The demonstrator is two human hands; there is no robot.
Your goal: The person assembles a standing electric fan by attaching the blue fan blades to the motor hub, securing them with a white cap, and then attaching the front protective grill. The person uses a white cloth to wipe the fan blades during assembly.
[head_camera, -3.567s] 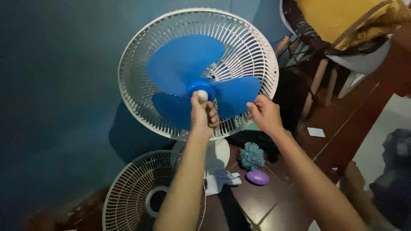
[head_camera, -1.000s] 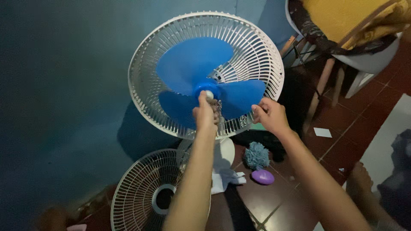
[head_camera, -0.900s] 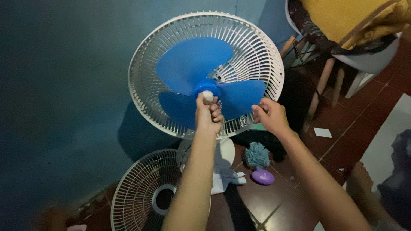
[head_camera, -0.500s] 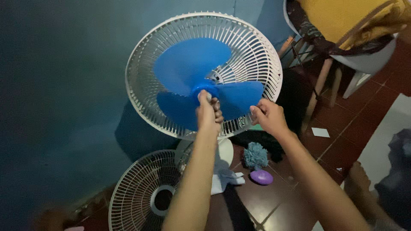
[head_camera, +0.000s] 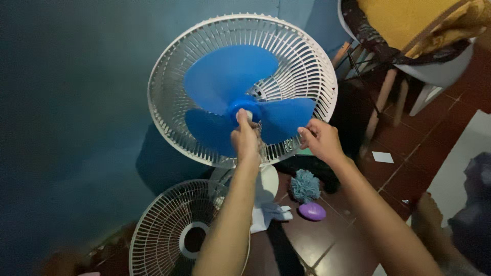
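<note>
The blue fan blade (head_camera: 240, 97) sits on the hub of a stand fan, in front of the white rear grille (head_camera: 307, 61) that rings it, against a dark teal wall. At its centre is a small white blade cap (head_camera: 247, 115); the left hand (head_camera: 245, 139) reaches up to it, fingers closed around the cap. The right hand (head_camera: 319, 140) pinches the tip of the lower right blade between thumb and fingers, close to the grille's rim. Below, the detached front grille (head_camera: 169, 230) lies on the dark red tiled floor (head_camera: 409, 158) beside the fan's white base (head_camera: 268, 181). Near the base lie a white cloth (head_camera: 268, 213), a fluffy blue-grey duster (head_camera: 305, 185) and a purple oval object (head_camera: 313, 211). At upper right stands a chair (head_camera: 409, 46) draped with yellow cloth.
</note>
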